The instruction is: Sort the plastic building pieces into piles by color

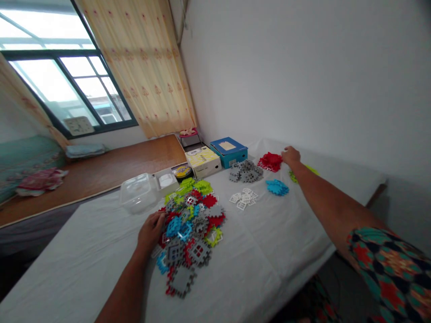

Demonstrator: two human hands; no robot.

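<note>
My left hand (153,229) is at the left edge of a mixed pile of interlocking plastic building pieces (200,225) in red, grey, blue and lime green. Its fingers are bent against the pile, and whatever lies under their tips is hidden. Stretched far to the right, my right hand (291,156) is closed beside a heap of red pieces (270,162). What it holds, if anything, cannot be made out. Near that hand lie lime green pieces (293,176), partly behind my forearm, and a heap of blue pieces (277,187).
Grey pieces (246,171) and white window-frame pieces (244,198) form separate groups on the white-covered table (249,264). Along the back stand a blue box (229,151), a yellow-and-white box (203,161), a round black-and-yellow tin (182,172), and a clear plastic container (138,193). A wall borders the right.
</note>
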